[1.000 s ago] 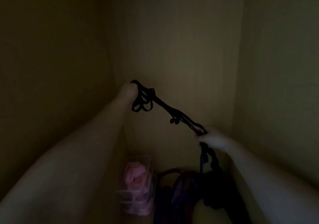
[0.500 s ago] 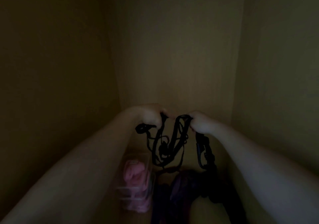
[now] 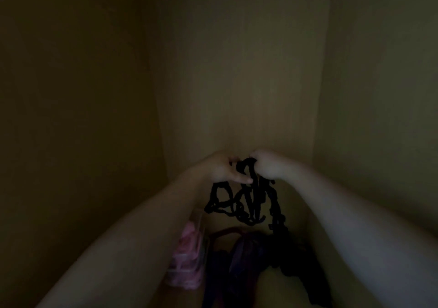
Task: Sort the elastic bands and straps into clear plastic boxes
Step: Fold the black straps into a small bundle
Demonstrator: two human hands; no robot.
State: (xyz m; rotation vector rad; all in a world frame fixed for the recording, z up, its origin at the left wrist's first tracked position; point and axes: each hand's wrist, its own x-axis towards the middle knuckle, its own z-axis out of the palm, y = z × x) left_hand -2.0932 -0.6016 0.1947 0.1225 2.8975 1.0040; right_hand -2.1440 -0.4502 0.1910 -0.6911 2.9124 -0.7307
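A tangle of black straps (image 3: 241, 203) is held up at the centre of the frame, in front of the dim back panel (image 3: 237, 70) of what looks like a cupboard. The top of the bundle is gripped by both hands, which are set close together. The left hand (image 3: 224, 170) is curled round one part of the bundle, with its thumb laid out straight across the straps. The right hand (image 3: 267, 167) is closed into a fist on the neighbouring part. Loops and loose ends hang below the hands. One longer length trails down at the right towards a pile of dark and purple straps (image 3: 248, 260) at the bottom centre of the frame.

A clear plastic box (image 3: 187, 255), holding pink items that cannot be made out in the gloom, is seen at the lower left of centre, just beside the pile. Whether its lid is on cannot be told.

The step in hand is judged to be the gathering of the black straps into a compact bundle before boxing. It would be done best if the hanging loops were folded up into the grip, so that nothing snags on the pile below. The trailing length should be drawn clear of the pile first, since other straps may otherwise be dragged up with it. A box for black straps is not visible, and one would have to be found before the bundle is released.
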